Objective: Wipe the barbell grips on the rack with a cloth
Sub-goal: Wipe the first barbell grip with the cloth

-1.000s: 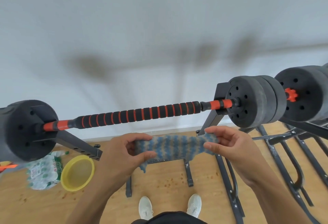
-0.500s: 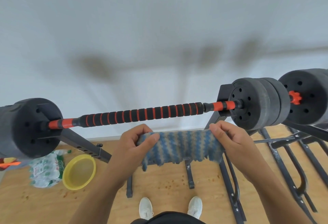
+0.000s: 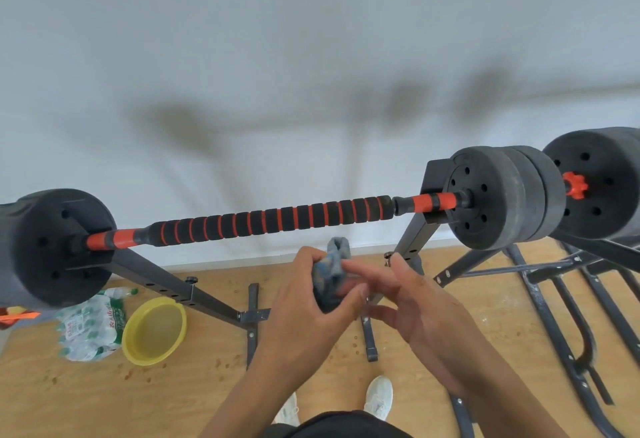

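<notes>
The left hand (image 3: 304, 302) has its fingers curled tight around a bunched-up blue and grey fuzzy cloth (image 3: 330, 273). The cloth is squeezed into a lump, and a bit of it pokes up above the fingers. The right hand (image 3: 415, 302) is just beside it with straight, spread fingers (image 3: 360, 269). They seem to touch the side of the cloth, but that hand is not gripping anything.

Up past the fingertips, and not touching them, is the long bar with black foam grips and orange rings (image 3: 270, 221). It lies across the dark metal rack (image 3: 180, 285). Round black weight plates (image 3: 491, 195) sit on each end of the bar. The cloth is close under the middle of the bar, but there is a gap between them.

This looks like the getting-ready step. The cloth is being scrunched into a pad, and no wiping has started.

Next, the left hand should lift the cloth up to the foam and wrap it around the bar. Then it should slide along from one end to the other. The right hand could hold the bar so it does not roll.
</notes>
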Available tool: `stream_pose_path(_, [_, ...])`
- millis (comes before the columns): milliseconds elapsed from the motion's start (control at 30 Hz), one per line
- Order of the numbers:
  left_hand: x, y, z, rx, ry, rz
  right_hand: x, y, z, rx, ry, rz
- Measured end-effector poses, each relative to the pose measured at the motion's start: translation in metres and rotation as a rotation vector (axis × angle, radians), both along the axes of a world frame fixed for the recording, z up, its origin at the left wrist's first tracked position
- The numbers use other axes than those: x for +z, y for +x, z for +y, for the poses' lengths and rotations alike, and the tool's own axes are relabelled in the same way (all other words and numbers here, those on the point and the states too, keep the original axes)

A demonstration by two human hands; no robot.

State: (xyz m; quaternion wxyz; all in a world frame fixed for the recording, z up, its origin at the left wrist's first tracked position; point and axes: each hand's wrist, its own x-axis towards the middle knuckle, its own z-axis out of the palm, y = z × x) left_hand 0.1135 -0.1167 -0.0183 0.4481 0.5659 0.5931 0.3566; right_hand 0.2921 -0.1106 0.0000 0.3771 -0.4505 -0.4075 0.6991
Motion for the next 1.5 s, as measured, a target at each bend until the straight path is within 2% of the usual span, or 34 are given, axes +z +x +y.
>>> stream_pose_path(100, [-0.006, 0.006, 0.004, 0.014, -0.01, -0.039, -0.006, 0.011, 0.002, -0.017, -0.076, 0.089])
stream_pose_path(200, [-0.008, 0.02, 0.002, 0.07, 0.063, 0.026, -0.021, 0.015, 0.007, -0.164, -0.072, -0.059])
stream_pose_path(267, [-0.009, 0.031, 0.0, 0.104, 0.149, 0.091, -0.028, 0.016, 0.009, -0.18, -0.1, -0.103])
stream_pose_path(367, [-0.014, 0.046, -0.002, -0.107, 0.273, 0.353, -0.034, 0.016, 0.011, -0.091, -0.306, 0.19])
stream_pose_path(433, [-0.022, 0.054, -0.005, -0.279, 0.354, 0.509, -0.036, 0.021, 0.016, -0.127, -0.455, 0.391])
stream_pose_path(467, [-0.024, 0.058, -0.007, -0.293, 0.359, 0.528, -0.039, 0.025, 0.02, -0.164, -0.511, 0.434])
stream_pose_path(567, [-0.017, 0.065, -0.007, -0.084, 0.331, 0.432, -0.048, 0.033, 0.029, -0.2, -0.549, 0.427])
stream_pose_path(633, [-0.013, 0.071, 0.003, -0.011, 0.32, 0.441, -0.048, 0.033, 0.031, -0.182, -0.578, 0.415])
stream_pose_path(800, [-0.03, 0.074, 0.026, -0.334, 0.313, 0.871, -0.033, 0.033, 0.04, -0.161, -0.711, 0.574])
stream_pose_path(933, [-0.032, 0.062, 0.03, -0.45, 0.383, 0.892, -0.034, 0.039, 0.055, -0.188, -0.712, 0.57])
stream_pose_path(1067, [-0.047, 0.039, 0.025, -0.581, 0.409, 0.841, -0.032, 0.036, 0.056, -0.288, -0.653, 0.45])
stream_pose_path(1167, [-0.067, 0.005, 0.021, -0.627, 0.478, 0.804, -0.026, 0.025, 0.05, -0.328, -0.49, 0.185])
stream_pose_path(1233, [-0.079, -0.018, 0.023, -0.533, 0.579, 0.724, -0.014, 0.021, 0.054, -0.359, -0.347, -0.052])
stream_pose_path(1300, [-0.084, -0.037, 0.033, -0.379, 0.683, 0.633, 0.001, 0.018, 0.062, -0.365, -0.169, -0.293])
stream_pose_path(1400, [-0.062, -0.041, 0.063, -0.192, 0.787, 0.571, 0.013, 0.007, 0.086, -0.264, 0.274, -0.732])
stream_pose_path(1433, [-0.052, -0.037, 0.075, -0.162, 0.762, 0.606, 0.01, 0.001, 0.099, -0.238, 0.405, -0.819])
stream_pose_path(1500, [-0.045, -0.028, 0.103, -0.2, 0.586, 0.804, -0.008, -0.014, 0.126, -0.117, 0.593, -0.997])
